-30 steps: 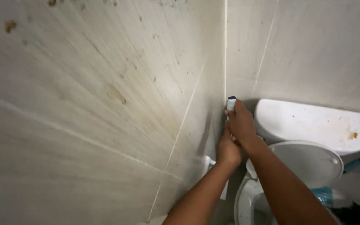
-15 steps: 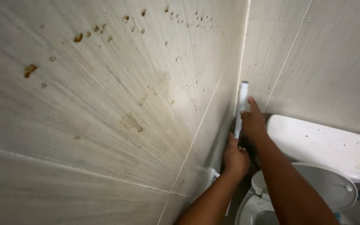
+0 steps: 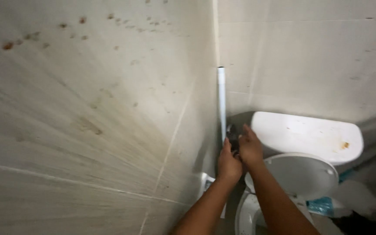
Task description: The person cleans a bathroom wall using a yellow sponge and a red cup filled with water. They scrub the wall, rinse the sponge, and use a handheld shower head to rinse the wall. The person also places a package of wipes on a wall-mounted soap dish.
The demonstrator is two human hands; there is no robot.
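Note:
A thin white pole (image 3: 221, 100) stands upright in the corner between two tiled walls, its top end well above my hands. My left hand (image 3: 228, 162) is wrapped around the pole low down. Just to the right and slightly higher, my right hand (image 3: 250, 146) closes on a dark part (image 3: 233, 131) of the pole next to the toilet tank. The pole's lower end is hidden behind my left forearm.
A white toilet tank (image 3: 310, 135) with brown spots sits against the back wall, its raised lid (image 3: 303, 174) and bowl rim (image 3: 244, 213) below. The left tiled wall (image 3: 88, 113) is speckled with brown stains. A blue object (image 3: 320, 204) lies on the floor at right.
The white pole has risen steadily out of my hands, from a short stub to a long length standing above them. My view has shifted so the corner sits further right.

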